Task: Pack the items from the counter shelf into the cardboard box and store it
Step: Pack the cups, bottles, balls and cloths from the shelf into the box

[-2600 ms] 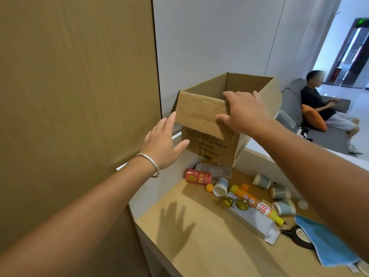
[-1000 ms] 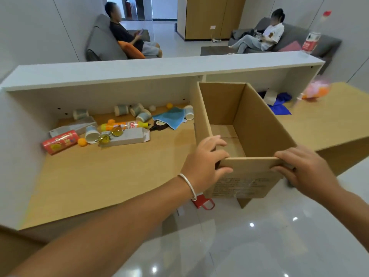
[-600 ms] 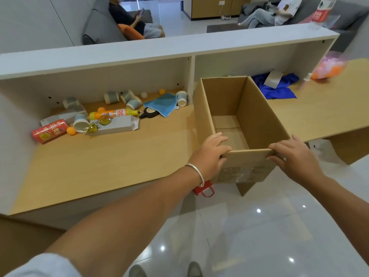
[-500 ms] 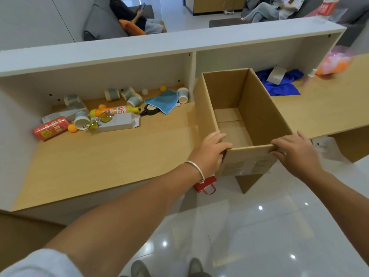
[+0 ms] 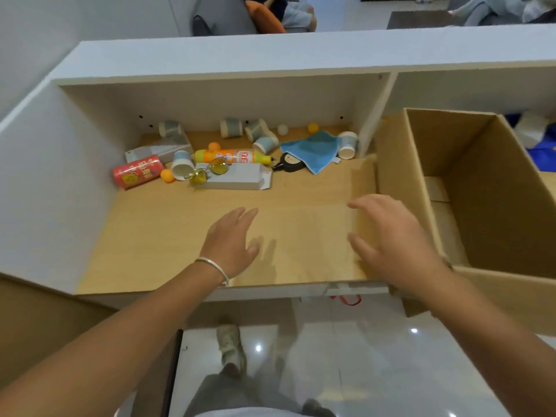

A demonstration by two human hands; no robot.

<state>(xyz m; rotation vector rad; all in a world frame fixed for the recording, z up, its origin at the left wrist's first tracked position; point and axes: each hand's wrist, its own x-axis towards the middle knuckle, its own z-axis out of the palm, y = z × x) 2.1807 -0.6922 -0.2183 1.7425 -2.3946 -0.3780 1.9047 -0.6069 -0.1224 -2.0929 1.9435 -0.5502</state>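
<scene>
The open cardboard box (image 5: 487, 188) stands empty on the wooden counter at the right. My left hand (image 5: 231, 245) and my right hand (image 5: 388, 239) hover over the counter surface with fingers apart, holding nothing; the right hand is just left of the box. At the back of the shelf lie a red can (image 5: 137, 174), several paper cups (image 5: 182, 165), an orange-and-yellow bottle (image 5: 233, 156), yellow sunglasses (image 5: 207, 173) on a grey carton (image 5: 237, 179), orange balls (image 5: 167, 175), a blue cloth (image 5: 314, 150) and a black tape measure (image 5: 287, 162).
A white top shelf (image 5: 301, 55) overhangs the items, and a white divider (image 5: 373, 115) separates this bay from the one behind the box. Blue fabric (image 5: 544, 155) lies beyond the box. People sit on sofas past the counter. Glossy floor and my feet are below.
I carried the box from the upper left down onto the counter at the right. Both hands have since let go of its front wall and moved left over the counter.
</scene>
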